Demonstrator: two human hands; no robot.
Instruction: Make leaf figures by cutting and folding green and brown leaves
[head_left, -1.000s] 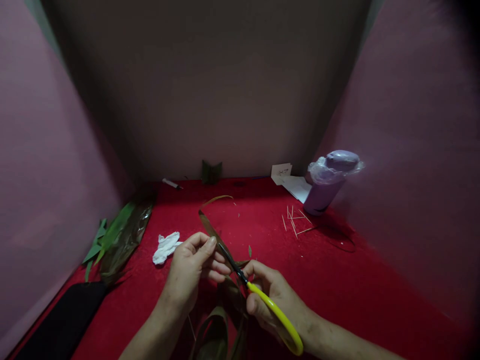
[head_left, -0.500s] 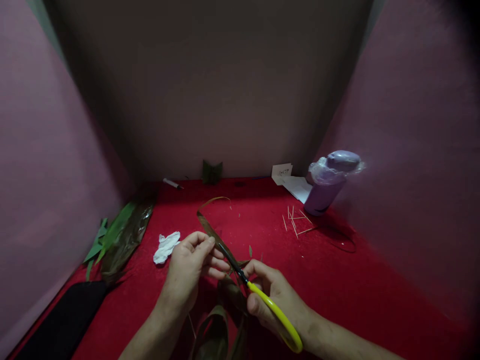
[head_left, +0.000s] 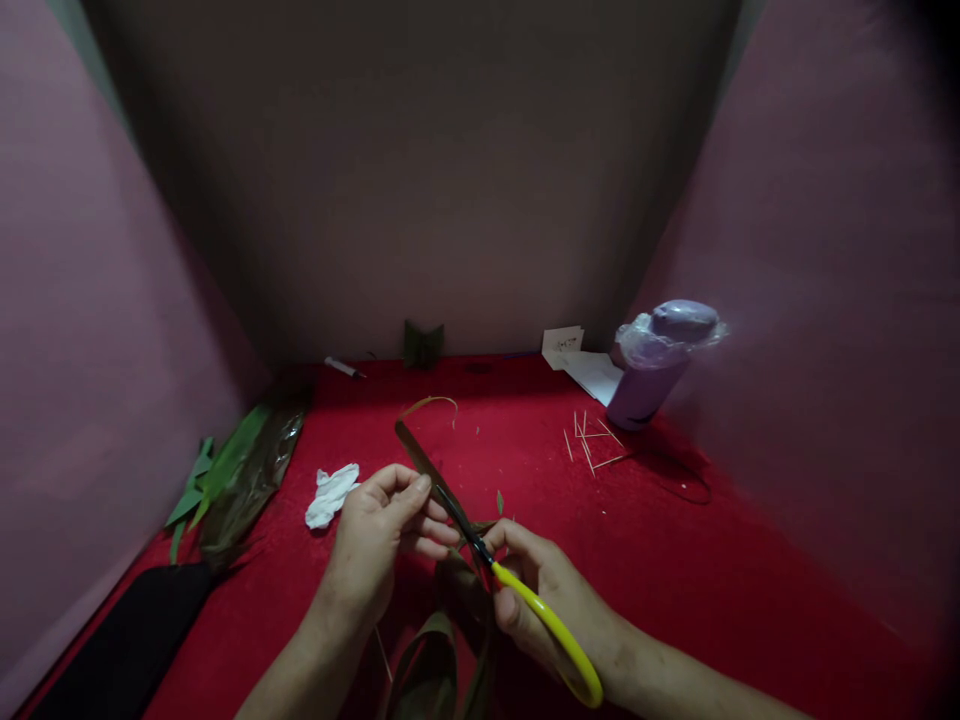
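My left hand (head_left: pixel 386 520) pinches a long brown-green leaf strip (head_left: pixel 418 455) between thumb and forefinger, the other fingers loosely curled. Past the fingertips the strip runs away from me and ends in a thin curl. My right hand (head_left: pixel 551 600) is closed around scissors with yellow handles (head_left: pixel 559 635) and dark blades. Those blades lie along the strip, with their tips beside my left thumb. Below and between my hands, folded dark leaf pieces (head_left: pixel 427 665) rest near the front edge, partly hidden by the right hand.
A crumpled white tissue (head_left: pixel 331 496) lies left on the red cloth. Toothpicks (head_left: pixel 589 440) are scattered at right by a purple tumbler (head_left: pixel 649 380) and papers (head_left: pixel 592 375). At left are green leaves (head_left: pixel 232 455), a plastic bag (head_left: pixel 262 480) and a black flat object (head_left: pixel 124 640). A syringe (head_left: pixel 343 367) sits behind.
The far end of the leaf strip has shifted and turned slightly. Both hands and the scissors stay almost in place.
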